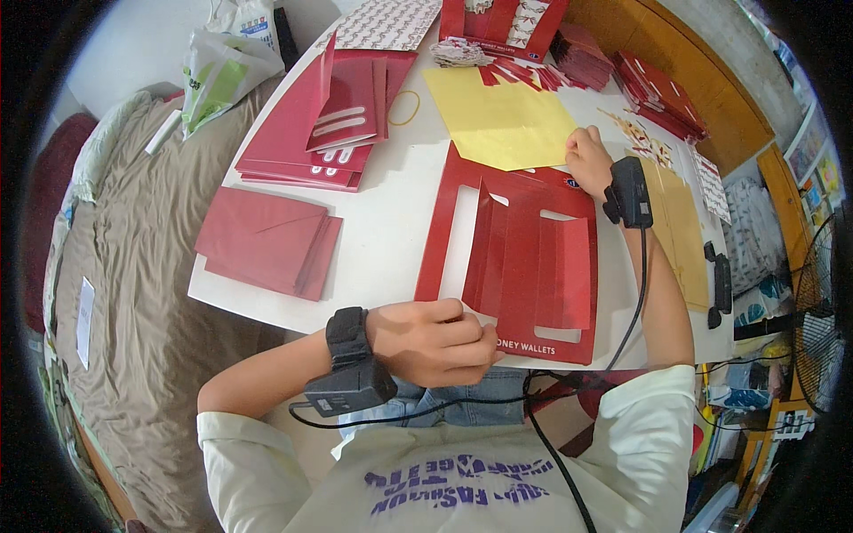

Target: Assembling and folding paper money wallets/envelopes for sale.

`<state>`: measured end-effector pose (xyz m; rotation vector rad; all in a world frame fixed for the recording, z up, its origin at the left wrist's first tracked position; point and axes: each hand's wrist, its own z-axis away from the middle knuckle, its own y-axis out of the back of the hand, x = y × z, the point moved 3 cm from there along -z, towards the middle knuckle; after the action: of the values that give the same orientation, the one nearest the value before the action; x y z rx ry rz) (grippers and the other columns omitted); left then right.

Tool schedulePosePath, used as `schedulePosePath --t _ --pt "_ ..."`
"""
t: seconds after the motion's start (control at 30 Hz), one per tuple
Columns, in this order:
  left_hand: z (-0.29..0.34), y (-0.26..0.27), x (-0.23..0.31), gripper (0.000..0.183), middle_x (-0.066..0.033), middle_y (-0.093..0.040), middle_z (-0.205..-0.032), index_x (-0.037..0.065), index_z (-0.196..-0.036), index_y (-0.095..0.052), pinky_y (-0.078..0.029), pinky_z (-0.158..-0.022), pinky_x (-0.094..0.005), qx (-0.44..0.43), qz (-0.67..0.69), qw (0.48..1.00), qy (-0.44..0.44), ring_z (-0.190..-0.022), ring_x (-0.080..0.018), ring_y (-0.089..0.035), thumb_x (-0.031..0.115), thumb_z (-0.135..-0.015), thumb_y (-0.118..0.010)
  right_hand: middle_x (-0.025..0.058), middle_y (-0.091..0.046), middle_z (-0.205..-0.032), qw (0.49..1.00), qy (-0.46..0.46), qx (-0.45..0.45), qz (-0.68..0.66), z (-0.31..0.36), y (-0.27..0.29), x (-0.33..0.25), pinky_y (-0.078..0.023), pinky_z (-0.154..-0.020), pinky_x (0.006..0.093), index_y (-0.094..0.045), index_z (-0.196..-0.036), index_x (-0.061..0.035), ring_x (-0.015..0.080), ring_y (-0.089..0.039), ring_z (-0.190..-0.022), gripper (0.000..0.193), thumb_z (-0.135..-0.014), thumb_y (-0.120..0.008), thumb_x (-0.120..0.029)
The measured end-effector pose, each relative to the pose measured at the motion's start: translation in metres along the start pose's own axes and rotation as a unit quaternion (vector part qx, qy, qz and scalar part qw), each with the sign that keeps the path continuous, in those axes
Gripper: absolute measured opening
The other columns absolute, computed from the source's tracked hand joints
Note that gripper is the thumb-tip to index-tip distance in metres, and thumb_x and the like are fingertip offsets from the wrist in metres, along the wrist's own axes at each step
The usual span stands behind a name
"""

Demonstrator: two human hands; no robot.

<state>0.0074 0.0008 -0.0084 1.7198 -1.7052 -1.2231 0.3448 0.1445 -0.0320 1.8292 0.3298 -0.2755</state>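
Note:
A flat red cardboard packaging sheet (432, 259) with white cut-out windows lies before me, pleated red panels (522, 262) standing up from its middle. My left hand (435, 342) is closed at its near left edge, fingers curled; whatever they may hold is hidden. Beyond the sheet's far right corner, my right hand (588, 160) is also closed, its fingers bunched beside the right corner of a yellow sheet (502, 115). I cannot make out anything between those fingers. The yellow sheet overlaps the far edge of the red cardboard. Both wrists carry black strapped devices with a cable.
Left on the white table (382, 249) lie dark red envelopes (267, 240) and stacked red cardboard (293, 133). Farther back are a red display box (502, 31), red packet stacks (657, 93) and small gold-and-white pieces (635, 133). A tan sheet (680, 231) lies right; a bed (160, 266) adjoins left.

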Motion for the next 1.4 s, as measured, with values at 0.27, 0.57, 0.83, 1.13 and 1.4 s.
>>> schedulePosePath --t 0.27,0.57,0.83,1.13,1.4 --pt "0.000 0.001 -0.001 0.016 -0.0007 -0.060 -0.096 0.015 -0.097 -0.069 -0.046 -0.066 -0.0227 0.004 -0.005 1.000 -0.004 -0.075 -0.0109 -0.055 0.023 -0.084 -0.068 0.0159 -0.046 -0.098 0.999 0.024 0.011 0.036 0.004 0.002 -0.006 -0.043 -0.080 0.0381 -0.048 -0.095 -0.0040 0.0335 -0.051 -0.088 0.008 -0.087 -0.048 -0.005" --pt "0.001 -0.002 0.001 0.015 -0.0006 -0.059 -0.095 0.015 -0.096 -0.068 -0.045 -0.065 -0.0230 0.014 -0.002 1.000 0.002 -0.075 -0.0110 -0.054 0.024 -0.084 -0.068 0.0158 -0.045 -0.097 0.999 0.023 0.015 0.031 0.002 0.000 -0.001 -0.043 -0.080 0.0387 -0.047 -0.093 -0.0046 0.0337 -0.051 -0.087 0.006 -0.088 -0.046 -0.003" --pt "0.000 0.001 0.000 0.017 0.0000 -0.059 -0.096 0.014 -0.099 -0.068 -0.045 -0.066 -0.0229 0.000 -0.001 1.000 -0.004 -0.076 -0.0105 -0.055 0.022 -0.083 -0.067 0.0158 -0.046 -0.096 0.999 0.035 0.014 0.029 0.001 0.002 -0.005 -0.043 -0.078 0.0387 -0.046 -0.092 -0.0043 0.0338 -0.051 -0.086 0.006 -0.086 -0.047 -0.006" --pt "0.000 0.000 0.000 0.018 0.0004 -0.059 -0.095 0.015 -0.099 -0.068 -0.045 -0.066 -0.0227 -0.001 -0.002 1.000 0.000 -0.076 -0.0103 -0.055 0.023 -0.083 -0.067 0.0147 -0.052 -0.098 0.996 0.016 0.024 0.087 0.007 0.005 -0.012 -0.045 -0.077 0.0466 -0.050 -0.093 -0.0055 0.0358 -0.055 -0.093 0.013 -0.081 -0.052 -0.011" --pt "0.001 0.000 0.000 0.018 0.0002 -0.059 -0.096 0.016 -0.099 -0.069 -0.045 -0.066 -0.0227 -0.004 -0.007 1.000 0.001 -0.077 -0.0105 -0.055 0.023 -0.083 -0.068 0.0148 -0.055 -0.094 0.997 0.010 0.024 0.073 0.005 0.007 -0.018 -0.045 -0.075 0.0464 -0.047 -0.092 -0.0059 0.0356 -0.056 -0.091 0.014 -0.081 -0.053 -0.011"
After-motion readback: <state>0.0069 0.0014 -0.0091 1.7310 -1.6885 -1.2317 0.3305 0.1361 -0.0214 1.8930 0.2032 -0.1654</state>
